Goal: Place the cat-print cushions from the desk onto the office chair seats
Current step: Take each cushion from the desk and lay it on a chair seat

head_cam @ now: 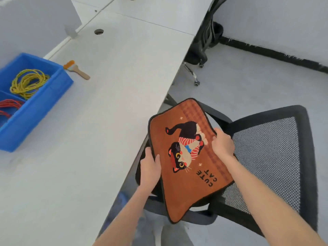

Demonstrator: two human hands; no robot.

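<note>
An orange-brown cat-print cushion (179, 189) with a black cat and the words "CUTE CAT" hangs tilted over a black office chair, just off the white desk's right edge. My left hand (150, 166) grips its left edge and my right hand (222, 144) grips its right edge. The chair's mesh backrest (269, 157) lies to the right; its seat (143, 157) is mostly hidden under the cushion. No other cushion shows on the desk (110, 96).
A blue bin (40, 102) with yellow and red cords sits at the desk's left. A small brush (76, 69) with an orange tip lies beside it. A second black office chair (205, 41) stands tucked at the desk further back. Grey floor stretches right.
</note>
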